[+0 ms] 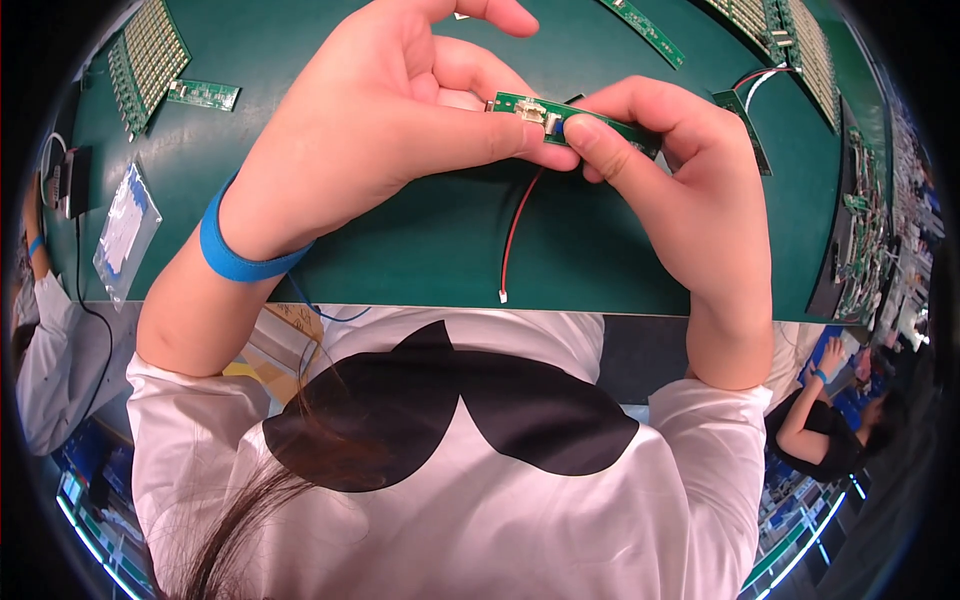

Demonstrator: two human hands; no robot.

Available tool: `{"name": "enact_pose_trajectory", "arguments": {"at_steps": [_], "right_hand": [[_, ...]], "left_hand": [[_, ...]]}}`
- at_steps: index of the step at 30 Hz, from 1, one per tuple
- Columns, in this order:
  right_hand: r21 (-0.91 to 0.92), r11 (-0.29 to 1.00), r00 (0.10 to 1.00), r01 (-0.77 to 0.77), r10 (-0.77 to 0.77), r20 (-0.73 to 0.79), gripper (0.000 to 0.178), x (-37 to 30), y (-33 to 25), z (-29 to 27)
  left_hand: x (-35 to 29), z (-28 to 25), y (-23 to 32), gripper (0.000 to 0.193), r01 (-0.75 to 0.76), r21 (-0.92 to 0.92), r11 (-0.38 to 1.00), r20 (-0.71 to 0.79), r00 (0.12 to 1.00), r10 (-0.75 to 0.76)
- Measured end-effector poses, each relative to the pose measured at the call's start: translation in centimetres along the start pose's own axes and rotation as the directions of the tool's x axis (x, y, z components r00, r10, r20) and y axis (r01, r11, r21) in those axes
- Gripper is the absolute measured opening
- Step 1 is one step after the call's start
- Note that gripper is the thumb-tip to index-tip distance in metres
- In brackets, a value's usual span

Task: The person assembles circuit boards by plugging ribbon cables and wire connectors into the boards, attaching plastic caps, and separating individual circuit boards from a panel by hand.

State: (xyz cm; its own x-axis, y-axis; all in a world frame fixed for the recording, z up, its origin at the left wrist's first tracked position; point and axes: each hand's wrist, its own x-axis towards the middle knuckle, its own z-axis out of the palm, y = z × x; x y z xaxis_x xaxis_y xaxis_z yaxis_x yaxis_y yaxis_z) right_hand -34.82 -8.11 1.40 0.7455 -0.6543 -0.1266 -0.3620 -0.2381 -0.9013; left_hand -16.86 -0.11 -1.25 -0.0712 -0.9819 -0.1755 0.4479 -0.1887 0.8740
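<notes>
- Left hand (pixel 370 110): grasping the slim green circuit board (pixel 512 102) by its left end, thumb along the near side, one finger raised clear.
- Right hand (pixel 690 160): pinching the same board toward its right end, thumb tip beside a small blue piece (pixel 558 128).
- Board: flat, narrow, rigid, held tilted between the hands over the bench (pixel 420 235), well in from the near edge; boxy off-white connector (pixel 530 110) on its face.
- Thin red-and-black cable (pixel 517 222): hangs below the fingers, small white plug toward the near edge; upper end hidden.
- Wristband (pixel 250 258): blue, on left wrist.
- Bench: smooth, matte green.
- Near-left corner: shiny clear plastic bag (pixel 127 235), crinkled.
- Far-left: gridded board panel (pixel 155 55), short board strip (pixel 203 95) beside it.
- Right edge: dark tray (pixel 832 270), jumbled boards.
</notes>
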Motion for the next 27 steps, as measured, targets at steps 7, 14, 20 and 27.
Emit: {"name": "enact_pose_trajectory", "arguments": {"at_steps": [7, 14, 20, 27], "right_hand": [[-0.096, 0.995, 0.999, -0.029, 0.031, 0.018, 0.013, -0.3, -0.1, 0.2], [-0.154, 0.988, 1.0, -0.027, 0.027, -0.006, 0.014, -0.4, -0.2, 0.6], [-0.082, 0.997, 1.0, -0.007, 0.005, -0.031, 0.016, -0.1, 0.0, 0.8], [-0.148, 0.986, 0.983, 0.082, -0.104, -0.151, 0.016, -0.2, 0.3, 1.0]], "left_hand": [[0.1, 0.1, 0.7, 0.043, 0.057, 0.03, 0.998, 0.057, 0.997, -0.058], [0.0, 0.2, 1.5, 0.042, 0.088, 0.033, 0.996, 0.099, 0.991, -0.091], [0.4, -0.3, 1.3, 0.044, 0.057, 0.002, 0.998, 0.099, 0.994, -0.057], [0.4, 0.9, 0.4, 0.038, 0.023, 0.08, 0.997, 0.024, 0.999, -0.025]]}}
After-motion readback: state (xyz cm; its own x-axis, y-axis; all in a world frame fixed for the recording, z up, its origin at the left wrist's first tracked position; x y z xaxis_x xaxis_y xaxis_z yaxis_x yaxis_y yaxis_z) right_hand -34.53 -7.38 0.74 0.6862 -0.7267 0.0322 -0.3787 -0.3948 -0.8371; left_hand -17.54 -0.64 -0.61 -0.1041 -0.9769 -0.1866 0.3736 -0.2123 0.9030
